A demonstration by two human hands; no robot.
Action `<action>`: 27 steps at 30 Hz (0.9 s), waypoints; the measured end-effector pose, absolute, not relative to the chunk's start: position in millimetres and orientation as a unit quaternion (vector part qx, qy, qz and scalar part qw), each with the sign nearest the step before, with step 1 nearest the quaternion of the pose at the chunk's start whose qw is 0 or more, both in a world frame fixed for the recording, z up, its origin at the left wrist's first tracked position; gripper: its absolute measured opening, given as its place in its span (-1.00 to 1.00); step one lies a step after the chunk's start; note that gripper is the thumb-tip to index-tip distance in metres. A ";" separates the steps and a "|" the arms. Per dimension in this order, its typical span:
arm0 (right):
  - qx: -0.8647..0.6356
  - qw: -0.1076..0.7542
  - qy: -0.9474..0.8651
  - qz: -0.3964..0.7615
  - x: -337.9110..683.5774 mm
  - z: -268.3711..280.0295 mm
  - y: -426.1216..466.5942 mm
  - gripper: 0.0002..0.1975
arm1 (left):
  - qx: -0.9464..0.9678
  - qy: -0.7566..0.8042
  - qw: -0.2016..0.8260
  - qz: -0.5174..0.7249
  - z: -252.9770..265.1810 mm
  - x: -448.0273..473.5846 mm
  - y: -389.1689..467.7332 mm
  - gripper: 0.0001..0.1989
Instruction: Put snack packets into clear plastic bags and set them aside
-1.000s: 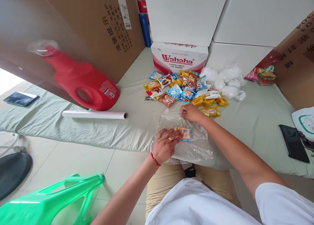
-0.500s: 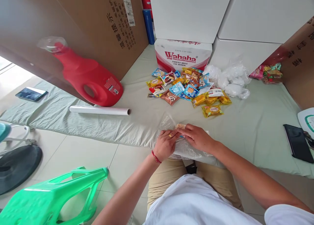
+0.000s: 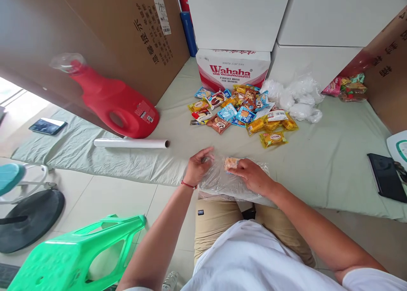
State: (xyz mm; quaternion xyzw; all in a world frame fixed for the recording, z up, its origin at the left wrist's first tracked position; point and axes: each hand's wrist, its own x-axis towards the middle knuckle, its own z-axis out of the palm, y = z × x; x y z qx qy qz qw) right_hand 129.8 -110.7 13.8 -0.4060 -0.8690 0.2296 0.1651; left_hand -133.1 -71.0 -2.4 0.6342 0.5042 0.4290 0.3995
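A sheet of clear plastic film (image 3: pixel 216 183) lies crumpled at the near edge of the covered surface. My left hand (image 3: pixel 199 167) is closed on the film's left side and lifts it a little. On the film rests a small snack packet (image 3: pixel 230 162), orange-brown with a pale wrapper. My right hand (image 3: pixel 252 176) grips this packet from the right, its thumb and fingers covering part of it. Just beyond both hands is a pile of wrapped snacks (image 3: pixel 227 113) in blue, yellow and brown packets. One yellow packet (image 3: pixel 273 139) lies at the pile's near right.
A white roll (image 3: pixel 132 143) lies at left, by a red jug (image 3: pixel 117 104) leaning on a cardboard panel (image 3: pixel 104 37). Behind the snacks stand a Wahaha box (image 3: pixel 233 68) and bundles of clear plastic (image 3: pixel 295 96). A black phone (image 3: pixel 386 176) is at right, a green stool (image 3: pixel 79 253) on the floor.
My left hand has moved left, away from my right hand, drawing film with it. More of the snack packet shows now. My right hand has stayed about where it was.
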 end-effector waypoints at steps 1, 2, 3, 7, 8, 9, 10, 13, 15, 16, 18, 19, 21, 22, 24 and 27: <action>-0.407 0.171 -0.866 0.235 130.2 12.3 -110.1 -0.47 | 0.628 0.504 0.402 0.436 -3.4 -142.2 -69.5 -0.71; -0.407 0.178 -0.863 0.240 130.6 10.6 -109.7 -0.46 | 0.625 0.512 0.390 0.442 -4.7 -153.4 -69.5 -0.83; -0.406 0.185 -0.861 0.244 130.9 8.8 -109.5 -0.44 | 0.624 0.524 0.367 0.449 -6.0 -166.0 -71.0 -0.81; -0.406 0.211 -0.852 0.254 131.9 3.2 -110.7 -0.44 | 0.599 0.590 0.260 0.474 0.5 -209.4 -85.6 -0.73; -0.408 0.213 -0.851 0.255 131.9 2.4 -111.0 -0.45 | 0.593 0.604 0.233 0.478 7.5 -212.2 -90.7 -0.76; -0.408 0.213 -0.851 0.254 131.7 2.0 -111.3 -0.47 | 0.593 0.611 0.203 0.483 16.9 -209.9 -96.1 -0.78; -0.408 0.211 -0.852 0.250 131.3 1.8 -111.3 -0.48 | 0.602 0.608 0.181 0.484 28.0 -202.2 -101.6 -0.81; -0.406 0.204 -0.862 0.226 128.3 2.8 -110.6 -0.48 | 0.715 0.498 0.151 0.467 61.4 -154.5 -114.1 -0.77; -0.400 0.211 -0.868 0.203 125.4 5.5 -111.0 -0.50 | 0.791 0.393 0.210 0.420 72.1 -116.4 -115.1 -0.69; -0.393 0.217 -0.873 0.192 124.5 7.5 -112.1 -0.52 | 0.814 0.360 0.231 0.393 71.7 -100.1 -113.4 -0.65; -0.377 0.222 -0.881 0.180 126.2 12.5 -116.6 -0.55 | 0.845 0.321 0.264 0.337 60.4 -77.8 -107.2 -0.60; -0.372 0.219 -0.884 0.179 129.6 14.9 -120.1 -0.56 | 0.853 0.312 0.271 0.318 51.2 -72.3 -103.9 -0.57; -0.375 0.200 -0.886 0.187 143.6 18.5 -128.3 -0.58 | 0.862 0.314 0.264 0.299 31.2 -70.6 -99.2 -0.56; -0.381 0.191 -0.884 0.192 154.2 19.5 -132.2 -0.59 | 0.865 0.317 0.255 0.295 22.4 -72.8 -98.3 -0.56; -0.410 0.198 -0.867 0.202 180.9 19.9 -137.6 -0.61 | 0.869 0.324 0.234 0.292 9.9 -78.9 -99.3 -0.56; -0.499 0.279 -0.791 0.219 223.5 17.7 -133.3 -0.63 | 0.869 0.332 0.215 0.296 2.0 -84.5 -104.0 -0.53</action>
